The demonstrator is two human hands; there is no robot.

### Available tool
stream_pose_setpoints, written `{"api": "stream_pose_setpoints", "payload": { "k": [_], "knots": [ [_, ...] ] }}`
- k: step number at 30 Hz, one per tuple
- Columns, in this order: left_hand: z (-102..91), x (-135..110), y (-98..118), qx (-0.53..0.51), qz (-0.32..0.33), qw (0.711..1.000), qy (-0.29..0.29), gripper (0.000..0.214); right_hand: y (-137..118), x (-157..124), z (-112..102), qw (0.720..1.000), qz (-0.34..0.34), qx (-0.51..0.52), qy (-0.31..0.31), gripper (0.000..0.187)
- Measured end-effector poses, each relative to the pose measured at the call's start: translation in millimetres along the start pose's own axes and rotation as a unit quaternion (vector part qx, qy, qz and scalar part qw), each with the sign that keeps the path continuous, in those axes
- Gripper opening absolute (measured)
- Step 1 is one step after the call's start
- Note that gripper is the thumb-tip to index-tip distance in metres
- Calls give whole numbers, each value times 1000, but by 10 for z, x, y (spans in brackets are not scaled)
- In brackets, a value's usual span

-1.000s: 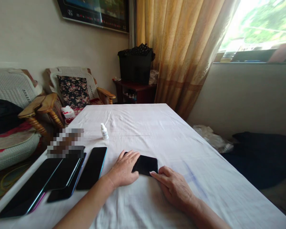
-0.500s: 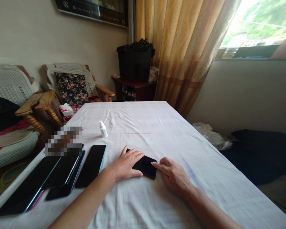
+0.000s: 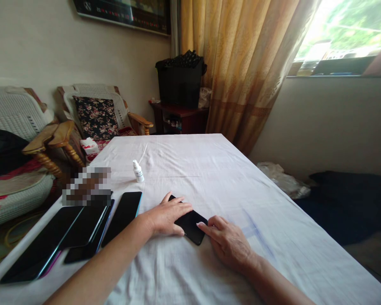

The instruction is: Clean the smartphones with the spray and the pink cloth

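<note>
A black smartphone point(image 3: 190, 224) lies screen up on the cloth, slanted between my hands. My left hand point(image 3: 168, 217) rests across its far left end, fingers over the far edge and thumb at the near edge, holding it. My right hand point(image 3: 230, 241) is at the phone's right end, its index fingertip on the screen and the other fingers curled under. Something small and whitish shows at that fingertip; whether it is a nail or a held scrap I cannot tell. Left of my left hand lies another phone point(image 3: 122, 216) with a blue edge.
Several more dark phones point(image 3: 44, 241) overlap at the table's left edge. A small white spray bottle point(image 3: 138, 171) stands beyond them. White cloth point(image 3: 184, 156) covers the table. Wooden armchairs point(image 3: 95, 110) are at the back left, and a plastic bag point(image 3: 282, 180) lies beyond the right edge.
The phone's right end has swung slightly towards me and left. My right fingertip has shifted left and nearer along the screen. My left hand still holds the other end.
</note>
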State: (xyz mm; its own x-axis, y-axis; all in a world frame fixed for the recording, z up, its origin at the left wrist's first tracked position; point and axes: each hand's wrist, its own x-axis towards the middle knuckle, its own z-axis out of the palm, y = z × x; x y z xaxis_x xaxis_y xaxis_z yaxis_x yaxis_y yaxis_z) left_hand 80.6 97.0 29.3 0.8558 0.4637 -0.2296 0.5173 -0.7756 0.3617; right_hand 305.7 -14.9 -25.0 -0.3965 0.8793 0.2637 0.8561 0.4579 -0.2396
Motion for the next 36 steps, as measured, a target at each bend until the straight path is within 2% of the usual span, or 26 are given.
{"api": "stream_pose_setpoints", "payload": {
  "k": [7, 18, 20, 22, 25, 29, 33, 36],
  "knots": [
    [-49, 8, 19, 17, 3, 1000, -17, 74, 21, 38, 25, 998, 62, -6, 8, 48],
    [-158, 45, -34, 41, -36, 998, -27, 80, -8, 32, 61, 999, 45, 11, 17, 50],
    [-98, 5, -37, 38, -54, 998, 1, 89, 1, 35, 66, 999, 34, 3, 17, 49],
    [20, -79, -32, 34, -96, 993, 53, 97, 7, 37, 71, 1000, 23, -5, 16, 48],
    [251, -260, -11, 34, -162, 976, 139, 88, 1, 33, 71, 1000, 11, -11, 18, 48],
    [498, -470, 20, 71, -247, 937, 235, 70, -45, 5, 49, 1000, -3, -11, 18, 47],
    [603, -530, 9, 76, -226, 939, 247, 65, -111, -19, 56, 1000, -30, -3, -2, 49],
    [628, -488, -20, 58, -192, 948, 247, 75, -156, -11, 133, 998, -62, 0, -11, 53]
  ]
}}
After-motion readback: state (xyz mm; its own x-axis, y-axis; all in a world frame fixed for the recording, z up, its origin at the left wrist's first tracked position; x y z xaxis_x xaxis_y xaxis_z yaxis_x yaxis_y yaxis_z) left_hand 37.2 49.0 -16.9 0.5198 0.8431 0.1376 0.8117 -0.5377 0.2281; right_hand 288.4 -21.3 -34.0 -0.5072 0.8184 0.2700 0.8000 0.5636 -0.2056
